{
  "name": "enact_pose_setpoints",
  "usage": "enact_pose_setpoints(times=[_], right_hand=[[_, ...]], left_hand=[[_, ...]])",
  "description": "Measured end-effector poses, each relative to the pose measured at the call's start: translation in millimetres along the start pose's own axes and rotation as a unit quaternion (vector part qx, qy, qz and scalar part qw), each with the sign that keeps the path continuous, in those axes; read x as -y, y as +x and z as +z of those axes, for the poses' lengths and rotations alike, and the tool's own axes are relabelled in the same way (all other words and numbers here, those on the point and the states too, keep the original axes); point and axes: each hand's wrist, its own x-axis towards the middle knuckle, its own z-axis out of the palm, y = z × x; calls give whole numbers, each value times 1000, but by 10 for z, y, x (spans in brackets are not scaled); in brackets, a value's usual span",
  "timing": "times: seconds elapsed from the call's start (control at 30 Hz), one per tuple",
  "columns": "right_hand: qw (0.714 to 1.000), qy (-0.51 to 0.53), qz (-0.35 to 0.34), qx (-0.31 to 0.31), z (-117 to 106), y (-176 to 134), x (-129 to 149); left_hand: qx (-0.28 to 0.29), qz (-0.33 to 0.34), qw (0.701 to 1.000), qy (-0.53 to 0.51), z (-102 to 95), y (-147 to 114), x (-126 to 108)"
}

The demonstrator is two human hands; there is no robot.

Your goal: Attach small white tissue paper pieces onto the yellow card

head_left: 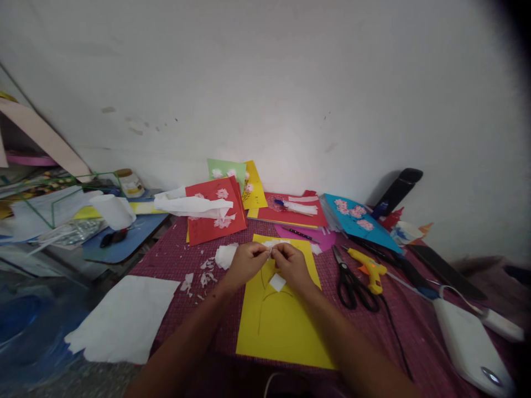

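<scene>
My left hand (252, 260) and my right hand (290, 264) meet fingertip to fingertip over the upper part of a yellow sheet of paper (286, 326). Both are closed in a pinch on a small piece of white tissue paper, mostly hidden by the fingers. Thin drawn stem lines run down the yellow sheet. A small white paper square (277, 282) lies on it just below my right hand. More white tissue shows behind my fingertips at the sheet's top. Left of my left hand sits a wad of white tissue (226, 256), with torn scraps (206, 276) scattered nearby.
Black scissors (350, 284) and a yellow glue gun (371, 269) lie to the right, near a white box-like device (470, 342). A large white tissue sheet (124, 318) overhangs the left edge. Red cards (203, 229) and a blue card (359, 221) with pink paper flowers stand behind.
</scene>
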Motion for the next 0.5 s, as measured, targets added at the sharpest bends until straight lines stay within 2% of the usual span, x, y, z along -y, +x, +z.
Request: enact_pose_setpoints(times=[0.17,0.5], right_hand=[[1000,4,-8,-5,9,0,1],[1000,8,-12,6,1,-7,26]], left_hand=[[15,-73,994,-83,15,6,38],[16,-89,988,-125,8,14,39]])
